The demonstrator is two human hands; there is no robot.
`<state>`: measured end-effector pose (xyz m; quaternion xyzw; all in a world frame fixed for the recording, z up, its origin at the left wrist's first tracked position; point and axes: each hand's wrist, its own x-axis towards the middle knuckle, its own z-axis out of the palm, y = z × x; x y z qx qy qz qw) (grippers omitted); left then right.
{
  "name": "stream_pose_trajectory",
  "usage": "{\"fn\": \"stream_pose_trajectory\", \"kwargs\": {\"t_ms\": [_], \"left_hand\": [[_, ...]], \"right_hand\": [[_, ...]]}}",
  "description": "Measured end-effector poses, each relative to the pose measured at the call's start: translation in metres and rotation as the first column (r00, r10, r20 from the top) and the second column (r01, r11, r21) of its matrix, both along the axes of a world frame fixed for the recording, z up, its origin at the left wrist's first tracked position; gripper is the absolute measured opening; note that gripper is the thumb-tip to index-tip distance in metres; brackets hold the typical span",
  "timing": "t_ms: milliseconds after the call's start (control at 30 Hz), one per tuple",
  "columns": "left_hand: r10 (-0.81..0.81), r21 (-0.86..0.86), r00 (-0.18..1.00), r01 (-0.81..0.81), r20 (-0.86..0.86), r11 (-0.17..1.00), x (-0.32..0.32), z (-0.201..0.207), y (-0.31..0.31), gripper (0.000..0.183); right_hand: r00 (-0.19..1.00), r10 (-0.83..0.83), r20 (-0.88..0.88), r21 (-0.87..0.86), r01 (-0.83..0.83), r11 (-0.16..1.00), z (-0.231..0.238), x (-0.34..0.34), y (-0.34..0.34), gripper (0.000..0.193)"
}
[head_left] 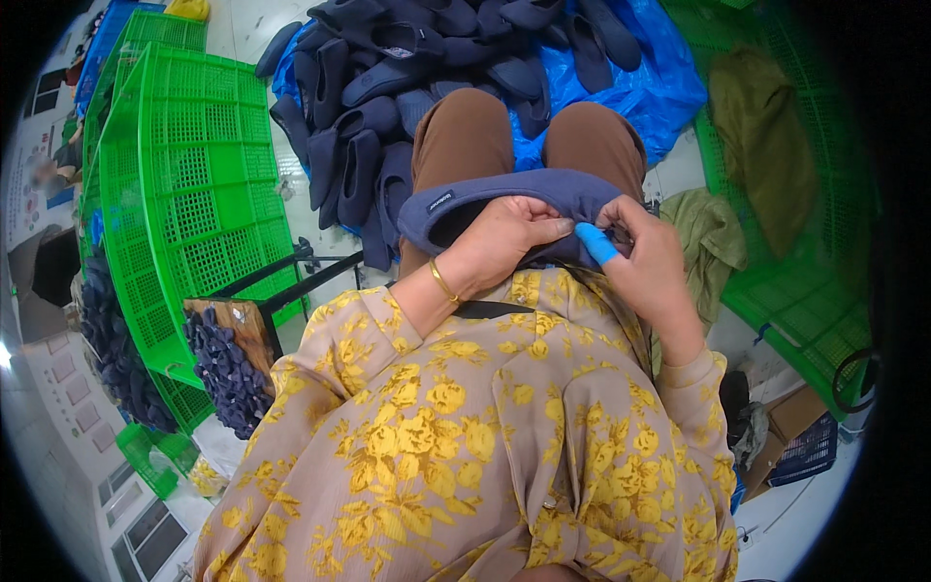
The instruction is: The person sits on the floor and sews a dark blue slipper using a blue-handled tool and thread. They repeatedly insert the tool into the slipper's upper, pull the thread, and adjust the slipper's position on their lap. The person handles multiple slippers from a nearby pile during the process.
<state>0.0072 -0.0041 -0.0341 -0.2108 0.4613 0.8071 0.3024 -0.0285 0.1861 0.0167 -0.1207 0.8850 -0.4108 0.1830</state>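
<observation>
A navy slipper (485, 191) with a small dark label inside its opening lies across my lap, heel end to the left. My left hand (509, 238), a gold bangle at the wrist, pinches the slipper's near edge around its middle. On the right end, my right hand (640, 250) is closed on the fabric, with blue tape wrapped around its thumb. The two thumbs almost meet at the edge. Whether a small tool or thread is between the fingers cannot be made out.
Beyond my knees, a large heap of navy slippers (378, 78) lies on a blue plastic sheet (669, 78). Green crates (208, 175) stand at the left, beside a wooden-topped stand (238, 335) with dark scraps. On the right, olive cloth (761, 136) hangs over another green crate (805, 301).
</observation>
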Motion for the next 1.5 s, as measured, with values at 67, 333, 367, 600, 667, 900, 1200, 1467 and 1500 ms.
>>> {"fn": "stream_pose_trajectory", "kwargs": {"t_ms": [67,333,367,600,667,900,1200,1467,1500], "left_hand": [[0.008,0.000,1.000,-0.008,-0.003,1.000,0.001,0.001,0.000,0.008],[0.054,0.037,0.998,-0.054,-0.009,0.998,0.003,-0.002,-0.001,0.007],[0.054,0.027,0.998,-0.053,-0.012,0.998,0.004,-0.002,-0.002,0.007],[0.024,-0.002,0.999,-0.024,-0.041,1.000,0.004,-0.008,-0.002,0.007],[0.028,-0.001,0.999,-0.028,-0.046,1.000,0.005,-0.008,-0.003,0.006],[0.033,0.078,0.998,-0.029,-0.057,0.997,0.007,-0.011,-0.002,0.012],[0.031,0.043,0.987,-0.024,-0.159,0.999,0.010,-0.002,-0.004,0.006],[-0.139,-0.090,0.981,0.127,-0.136,0.988,0.003,0.025,-0.007,0.016],[-0.158,-0.126,0.966,0.134,-0.206,0.983,0.000,0.030,-0.007,0.017]], "right_hand": [[0.998,-0.047,-0.038,0.060,0.049,0.997,-0.001,0.004,-0.008,0.021],[0.978,-0.199,-0.065,0.060,0.203,0.977,-0.017,0.017,-0.027,0.024],[0.976,-0.216,-0.030,0.026,0.217,0.976,-0.016,0.016,-0.029,0.026],[1.000,-0.019,-0.003,0.088,0.020,0.996,-0.003,0.000,-0.020,0.039],[0.964,0.074,-0.254,0.155,-0.035,0.987,0.022,-0.003,-0.018,0.036],[0.866,0.406,-0.293,0.327,-0.308,0.893,0.029,-0.004,-0.030,0.032],[0.677,0.457,-0.578,0.169,-0.448,0.878,0.020,-0.006,-0.039,0.030],[0.966,-0.105,0.235,-0.716,0.245,0.654,0.040,-0.021,-0.047,0.007],[0.956,-0.094,0.277,-0.733,0.273,0.623,0.044,-0.022,-0.044,0.008]]}}
